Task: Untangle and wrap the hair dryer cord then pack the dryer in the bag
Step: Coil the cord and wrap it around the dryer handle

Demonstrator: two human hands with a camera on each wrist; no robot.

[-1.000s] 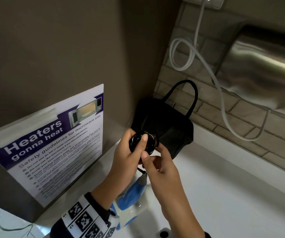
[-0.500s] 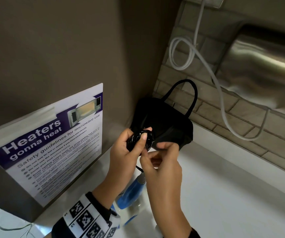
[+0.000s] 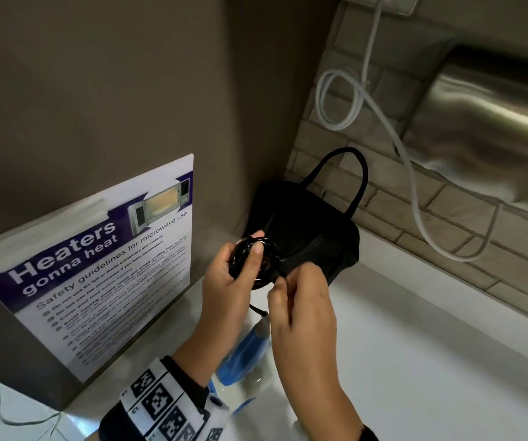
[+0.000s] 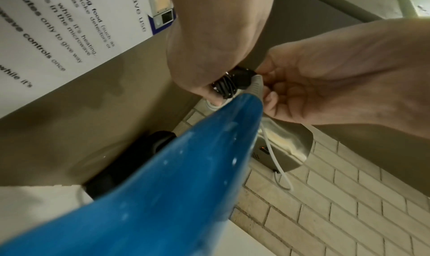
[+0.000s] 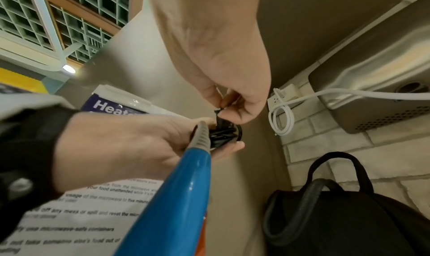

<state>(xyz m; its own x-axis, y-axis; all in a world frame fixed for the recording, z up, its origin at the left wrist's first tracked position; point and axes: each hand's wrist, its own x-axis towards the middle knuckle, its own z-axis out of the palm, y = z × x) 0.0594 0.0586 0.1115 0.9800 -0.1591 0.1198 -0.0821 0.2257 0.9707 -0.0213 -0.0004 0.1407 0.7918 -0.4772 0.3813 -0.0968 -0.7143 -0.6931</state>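
Hair dryer (image 3: 245, 351) body behind wrists.

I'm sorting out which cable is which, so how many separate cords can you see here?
2. A black cord is coiled in the left hand, its end pinched by the right hand. A white cord hangs looped on the brick wall.

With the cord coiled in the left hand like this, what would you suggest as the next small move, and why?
Probably tuck the loose cord end into the coil. The left hand grips the black coiled cord, the right hand pinches its end beside the bundle, and the blue hair dryer hangs below. The black bag waits behind, so securing the coil comes before packing.
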